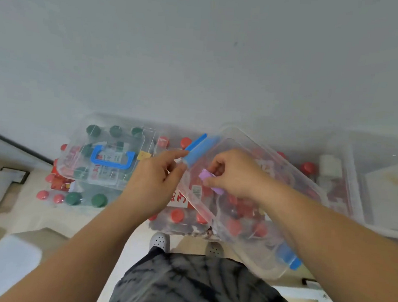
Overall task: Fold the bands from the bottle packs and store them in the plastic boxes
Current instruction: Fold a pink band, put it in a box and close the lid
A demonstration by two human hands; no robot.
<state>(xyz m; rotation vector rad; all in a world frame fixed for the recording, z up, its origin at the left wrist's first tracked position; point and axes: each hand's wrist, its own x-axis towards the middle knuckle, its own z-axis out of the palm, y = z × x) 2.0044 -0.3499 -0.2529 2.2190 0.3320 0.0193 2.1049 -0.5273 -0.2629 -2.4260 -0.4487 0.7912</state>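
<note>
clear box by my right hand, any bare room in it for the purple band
The clear box looks bare inside, under the right hand pinching the purple band. Bare floor lies between the bottle packs and the shoes. Crowded: the lid covers the green caps; left hand grips the rim.

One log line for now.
left hand: holds clear box rim | right hand: pinches folded purple band over box | lid: off, on bottle packs

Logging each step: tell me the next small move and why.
Probably let the folded purple band drop into the clear plastic box: the right hand pinches it just over the open box, while the left hand holds the rim beside the blue latch.
</note>
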